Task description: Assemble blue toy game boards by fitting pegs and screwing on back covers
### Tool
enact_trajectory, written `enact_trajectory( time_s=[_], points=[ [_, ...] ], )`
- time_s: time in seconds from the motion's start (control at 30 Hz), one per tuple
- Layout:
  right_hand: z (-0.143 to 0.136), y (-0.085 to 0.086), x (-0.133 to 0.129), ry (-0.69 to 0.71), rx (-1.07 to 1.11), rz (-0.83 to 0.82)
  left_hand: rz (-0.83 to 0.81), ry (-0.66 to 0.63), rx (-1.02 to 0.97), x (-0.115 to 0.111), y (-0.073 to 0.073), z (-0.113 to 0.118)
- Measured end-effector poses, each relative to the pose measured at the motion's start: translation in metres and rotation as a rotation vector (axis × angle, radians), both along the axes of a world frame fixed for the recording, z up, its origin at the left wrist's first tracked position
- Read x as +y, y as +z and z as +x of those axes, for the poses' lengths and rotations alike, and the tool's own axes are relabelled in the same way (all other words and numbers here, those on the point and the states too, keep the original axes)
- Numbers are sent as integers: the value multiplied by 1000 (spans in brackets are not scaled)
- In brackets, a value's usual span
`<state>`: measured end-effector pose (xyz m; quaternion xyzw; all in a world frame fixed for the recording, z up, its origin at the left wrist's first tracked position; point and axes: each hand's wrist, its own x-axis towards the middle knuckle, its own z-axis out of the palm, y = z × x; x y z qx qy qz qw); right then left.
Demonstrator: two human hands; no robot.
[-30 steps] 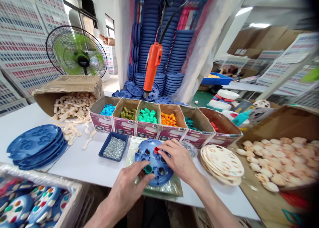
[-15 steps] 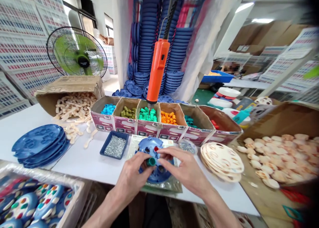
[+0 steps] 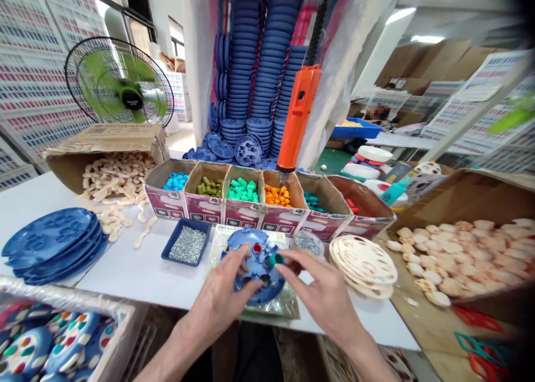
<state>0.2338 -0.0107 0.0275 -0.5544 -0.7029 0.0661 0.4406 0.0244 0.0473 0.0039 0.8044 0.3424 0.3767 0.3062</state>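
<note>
A round blue plastic plate point(image 3: 267, 293) with holes lies before me on a plastic-wrapped pad point(image 3: 213, 256). A small red plastic cap point(image 3: 257, 249) sits in one of its holes. My right hand point(image 3: 320, 282) pinches a dark green plastic cap point(image 3: 275, 259) between thumb and fingertips at the plate's right side. Over the plate's left side, my left hand point(image 3: 219, 287) is open, thumb and fingers apart; whether its fingertips press on the plate is hard to tell.
Beyond the pad runs a row of cardboard bins point(image 3: 244, 212) with coloured caps. An orange electric screwdriver point(image 3: 298, 117) hangs above them. Screws fill a blue tray point(image 3: 186, 244). Cream discs point(image 3: 363, 262) are stacked at right, blue plates point(image 3: 54, 240) at left. A crate point(image 3: 112, 337) holds finished-looking toys.
The dark green cap has passed from my left hand to my right and moved rightward over the plate. My left fingers have spread apart. The view has shifted slightly; the screwdriver hangs further right.
</note>
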Motion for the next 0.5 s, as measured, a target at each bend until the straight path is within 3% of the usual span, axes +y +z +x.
enact_trajectory(
  time_s=[0.13,0.37,0.5],
  points=[
    [6,-9,13,-104,-112,-65,103,163,-10,9,-3,-16],
    [6,-15,20,-73,-299,-157,181,175,21,13,-6,-28],
    [6,-14,18,-44,-320,-175,230,199,32,28,0,-42]
  ],
)
